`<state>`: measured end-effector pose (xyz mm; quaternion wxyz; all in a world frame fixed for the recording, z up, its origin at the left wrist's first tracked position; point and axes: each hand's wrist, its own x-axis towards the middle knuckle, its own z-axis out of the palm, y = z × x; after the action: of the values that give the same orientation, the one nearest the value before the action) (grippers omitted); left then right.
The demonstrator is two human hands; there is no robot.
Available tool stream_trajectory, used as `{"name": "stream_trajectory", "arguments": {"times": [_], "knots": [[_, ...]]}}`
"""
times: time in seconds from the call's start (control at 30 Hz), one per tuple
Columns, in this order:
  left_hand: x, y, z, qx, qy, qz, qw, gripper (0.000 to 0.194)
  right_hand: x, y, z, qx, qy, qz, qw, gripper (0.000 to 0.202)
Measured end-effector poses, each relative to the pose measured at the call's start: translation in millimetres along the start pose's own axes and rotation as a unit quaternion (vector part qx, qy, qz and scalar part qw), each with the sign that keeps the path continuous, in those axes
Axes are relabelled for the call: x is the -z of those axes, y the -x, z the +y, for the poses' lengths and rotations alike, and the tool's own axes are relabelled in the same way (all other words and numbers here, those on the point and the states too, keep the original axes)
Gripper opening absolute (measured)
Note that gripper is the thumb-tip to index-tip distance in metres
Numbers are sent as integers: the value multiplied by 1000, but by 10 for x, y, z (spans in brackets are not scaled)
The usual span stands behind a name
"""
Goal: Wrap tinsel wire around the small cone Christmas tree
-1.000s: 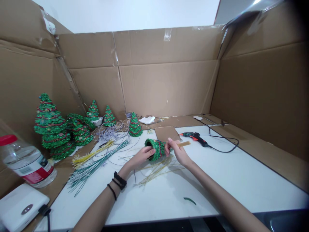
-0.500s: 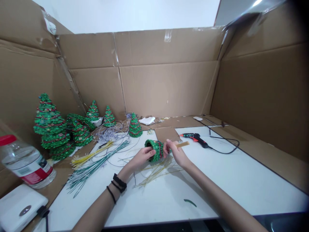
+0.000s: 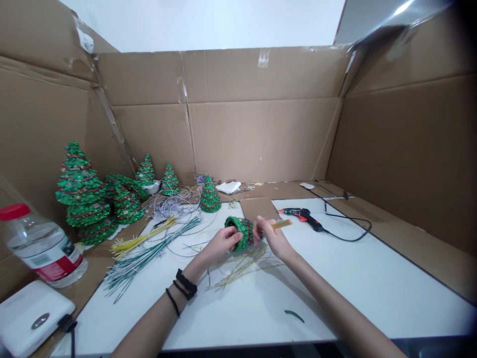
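A white tabletop (image 3: 365,278) is spreading beneath and around the fingers (image 3: 236,238), its near edge running below them above a dark area (image 3: 320,350) too dim to identify. Well beyond the fingers, a creased corrugated cardboard back panel (image 3: 231,129) is standing, with clear tape (image 3: 263,57) shining at its top. A cardboard left wall (image 3: 40,114) and a shadowed cardboard right wall (image 3: 402,139) are flanking the fingers, while flat cardboard edging (image 3: 395,231) is bordering the tabletop. High above the fingers, a plain white surface (image 3: 208,22) is showing, and a bright light (image 3: 403,7) is glowing to the upper right.
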<state>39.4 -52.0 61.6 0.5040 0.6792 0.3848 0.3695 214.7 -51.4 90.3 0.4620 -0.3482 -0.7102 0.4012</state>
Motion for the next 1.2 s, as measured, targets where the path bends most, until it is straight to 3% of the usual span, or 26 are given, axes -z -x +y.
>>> {"name": "stream_trajectory", "arguments": {"times": [0.3, 0.6, 0.83, 1.2], "knots": [[7, 6, -17, 16, 1, 10, 1000, 47, -20, 13, -34, 15, 28, 3, 1000, 58], [51, -20, -31, 77, 4, 16, 997, 54, -45, 24, 20, 15, 21, 33, 999, 58], [41, -10, 58, 59, 28, 19, 998, 49, -46, 30, 31, 21, 26, 38, 999, 58], [28, -9, 24, 60, 20, 16, 998, 46, -97, 89, 68, 42, 58, 68, 995, 58]]}}
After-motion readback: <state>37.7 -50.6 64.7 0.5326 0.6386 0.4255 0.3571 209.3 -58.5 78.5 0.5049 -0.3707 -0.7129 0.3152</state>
